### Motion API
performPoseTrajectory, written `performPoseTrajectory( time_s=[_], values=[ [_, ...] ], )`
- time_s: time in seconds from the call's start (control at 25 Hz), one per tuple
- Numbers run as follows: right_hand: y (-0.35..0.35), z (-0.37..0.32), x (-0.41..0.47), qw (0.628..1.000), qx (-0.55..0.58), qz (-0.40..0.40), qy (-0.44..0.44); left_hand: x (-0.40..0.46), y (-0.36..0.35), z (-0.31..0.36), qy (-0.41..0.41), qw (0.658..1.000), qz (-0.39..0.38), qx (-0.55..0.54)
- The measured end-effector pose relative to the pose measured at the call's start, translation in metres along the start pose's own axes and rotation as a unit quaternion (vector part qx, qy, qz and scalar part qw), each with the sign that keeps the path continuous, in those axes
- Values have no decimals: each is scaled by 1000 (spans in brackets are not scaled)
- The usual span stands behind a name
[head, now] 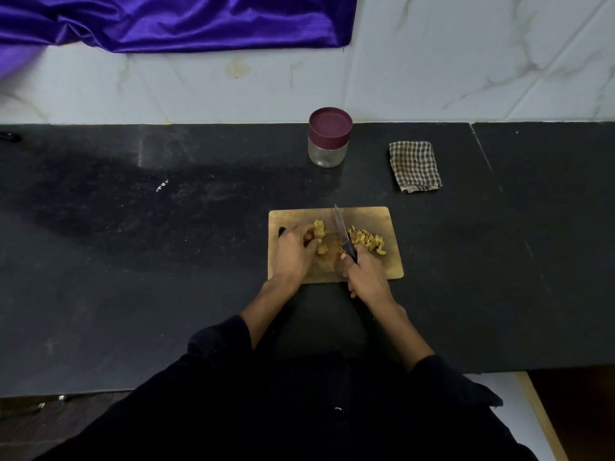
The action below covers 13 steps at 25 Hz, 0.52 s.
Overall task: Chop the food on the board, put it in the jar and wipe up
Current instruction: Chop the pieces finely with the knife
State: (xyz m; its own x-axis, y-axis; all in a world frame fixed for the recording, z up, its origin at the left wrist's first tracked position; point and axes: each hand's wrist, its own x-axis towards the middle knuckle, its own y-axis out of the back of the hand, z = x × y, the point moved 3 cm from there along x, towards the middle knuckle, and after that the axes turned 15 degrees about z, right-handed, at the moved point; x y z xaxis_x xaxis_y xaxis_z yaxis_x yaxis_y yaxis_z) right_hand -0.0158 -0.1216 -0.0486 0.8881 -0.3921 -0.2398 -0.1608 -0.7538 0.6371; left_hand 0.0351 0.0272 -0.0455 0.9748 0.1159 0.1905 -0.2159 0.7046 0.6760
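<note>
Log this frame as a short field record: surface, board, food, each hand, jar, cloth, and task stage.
surface: dark counter
board: wooden cutting board, near the front edge
food: uncut chunks left of the blade; chopped pile right of it
left hand: holds the chunks
right hand: grips the knife, tip pointing away
jar: behind the board, lid on, looks empty
cloth: checked, folded, right of the jar
stage: chopping partly done; nothing in the jar yet

Yellowish food, partly chopped, on wooden board; lidded, seemingly empty jar behind.
</note>
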Motion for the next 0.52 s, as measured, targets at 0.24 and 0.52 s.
performPoseTrajectory(
  time_s=[0.24,0.52],
  values=[
    [2,-2,-1,1000,-18,-2,5,10,-9,3,-3,997,-16,75],
    [3,-2,-1,1000,-22,-4,8,9,-7,6,-32,996,-4,78]
  ],
)
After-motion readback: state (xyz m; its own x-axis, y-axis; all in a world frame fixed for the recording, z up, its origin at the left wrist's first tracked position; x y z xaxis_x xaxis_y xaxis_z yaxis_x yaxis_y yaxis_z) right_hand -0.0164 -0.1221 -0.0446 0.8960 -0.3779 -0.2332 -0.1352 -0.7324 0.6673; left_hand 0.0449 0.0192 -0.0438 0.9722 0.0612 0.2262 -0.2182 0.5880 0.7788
